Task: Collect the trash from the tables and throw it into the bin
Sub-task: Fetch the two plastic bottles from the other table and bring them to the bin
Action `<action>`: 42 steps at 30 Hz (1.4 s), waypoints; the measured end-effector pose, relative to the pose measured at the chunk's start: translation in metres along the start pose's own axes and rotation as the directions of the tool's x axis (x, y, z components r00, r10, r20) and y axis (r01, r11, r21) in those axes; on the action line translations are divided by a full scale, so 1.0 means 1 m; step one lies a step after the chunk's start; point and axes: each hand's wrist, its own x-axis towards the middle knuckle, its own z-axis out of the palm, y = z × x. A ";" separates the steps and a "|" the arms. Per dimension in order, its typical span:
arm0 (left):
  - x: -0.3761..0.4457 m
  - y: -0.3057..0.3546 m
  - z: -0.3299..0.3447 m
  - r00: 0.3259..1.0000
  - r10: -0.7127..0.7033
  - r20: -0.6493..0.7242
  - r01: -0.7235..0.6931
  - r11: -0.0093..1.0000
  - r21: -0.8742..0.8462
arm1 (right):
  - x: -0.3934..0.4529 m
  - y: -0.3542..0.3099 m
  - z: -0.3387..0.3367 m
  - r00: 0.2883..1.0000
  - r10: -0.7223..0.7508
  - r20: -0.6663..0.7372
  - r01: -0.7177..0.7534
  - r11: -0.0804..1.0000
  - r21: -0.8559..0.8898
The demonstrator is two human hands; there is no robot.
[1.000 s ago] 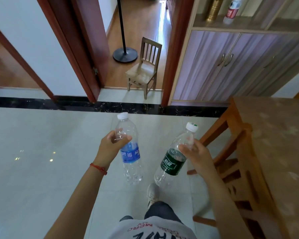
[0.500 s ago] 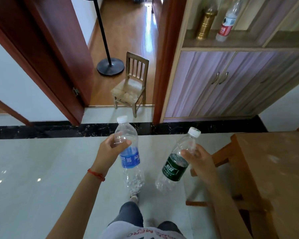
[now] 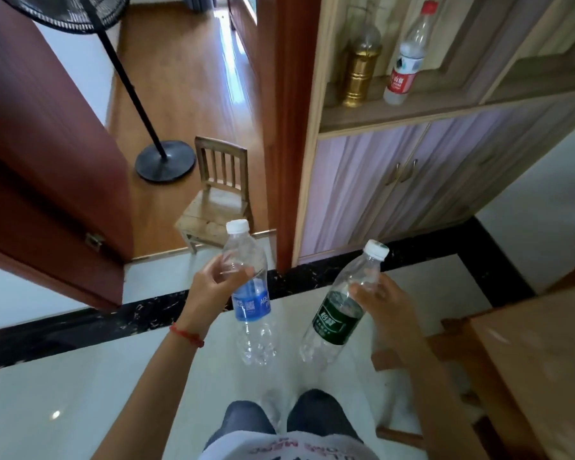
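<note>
My left hand (image 3: 210, 288) grips an empty clear plastic bottle with a blue label (image 3: 251, 303) by its upper part, white cap up. My right hand (image 3: 384, 302) holds a second empty clear bottle with a dark green label (image 3: 337, 318), tilted with its white cap up and to the right. Both bottles hang in front of me over the pale tiled floor, a short gap between them. No bin is in view.
Ahead is a doorway with a small wooden chair (image 3: 218, 202) and a fan stand (image 3: 165, 164). An open red-brown door (image 3: 47, 167) is at left. A cabinet (image 3: 412, 180) at right carries a gold bottle (image 3: 359, 73) and a red-labelled bottle (image 3: 405, 61). A wooden table (image 3: 541, 353) sits at right.
The view has moved closer to the doorway and swung right; the cabinet and chair look nearer. Both hands keep the same grip on their bottles.
</note>
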 end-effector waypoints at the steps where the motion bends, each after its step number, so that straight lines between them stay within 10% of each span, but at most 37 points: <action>1: 0.013 0.003 0.004 1.000 0.004 0.011 -0.004 1.000 0.000 | 0.010 -0.002 -0.001 1.000 0.000 -0.010 0.000 1.000 -0.005; 23: 0.214 0.083 0.185 0.926 -0.047 0.374 -0.001 0.992 0.128 | 0.158 -0.005 -0.105 0.951 0.118 -0.285 -0.076 0.985 0.154; 42: 0.306 0.125 0.394 0.427 -0.059 0.903 -0.134 0.983 0.127 | 0.151 0.010 -0.179 0.590 0.349 -0.728 -0.096 0.926 0.366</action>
